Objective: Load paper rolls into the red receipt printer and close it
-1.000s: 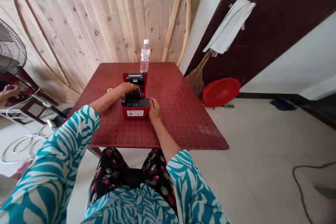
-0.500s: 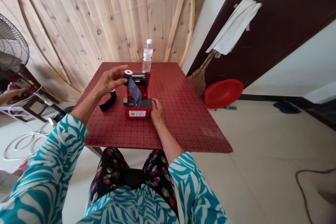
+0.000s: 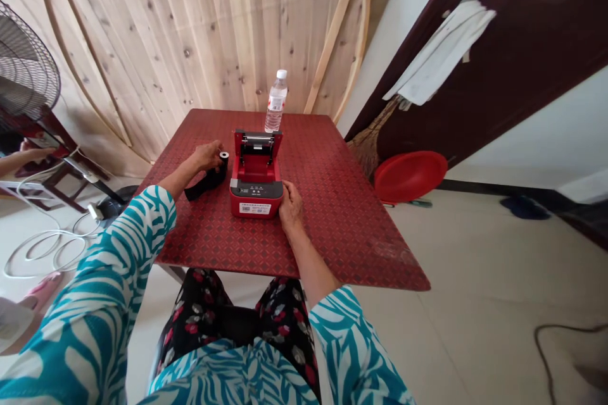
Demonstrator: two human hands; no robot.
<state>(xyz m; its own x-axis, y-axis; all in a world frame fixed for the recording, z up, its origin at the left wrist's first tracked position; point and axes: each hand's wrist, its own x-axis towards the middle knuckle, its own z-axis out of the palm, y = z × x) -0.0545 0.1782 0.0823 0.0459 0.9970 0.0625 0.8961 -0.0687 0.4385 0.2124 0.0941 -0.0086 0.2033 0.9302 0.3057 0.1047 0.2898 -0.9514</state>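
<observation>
A small red-and-black label printer (image 3: 256,205) stands on the patterned red table (image 3: 351,228), its lid raised and its red inner bay exposed. My right hand (image 3: 291,204) grips the printer's right front side, fingers curled against it. To the printer's left, my left hand (image 3: 208,155) is closed on a black roll (image 3: 223,163) with a white core, low over the table. Below that hand lies a black strip (image 3: 204,186); where it meets the roll is hard to make out.
Behind the printer stands a clear water bottle (image 3: 275,104). A fan (image 3: 28,69) and another person's hand (image 3: 35,153) are at left. On the floor to the right are a red basin (image 3: 411,176), a broom (image 3: 368,139) and a cable (image 3: 546,354).
My left hand was inside the printer, then lifted the black roll out with its tail trailing. It has since lowered the roll to the printer's left. My right hand stays on the printer.
</observation>
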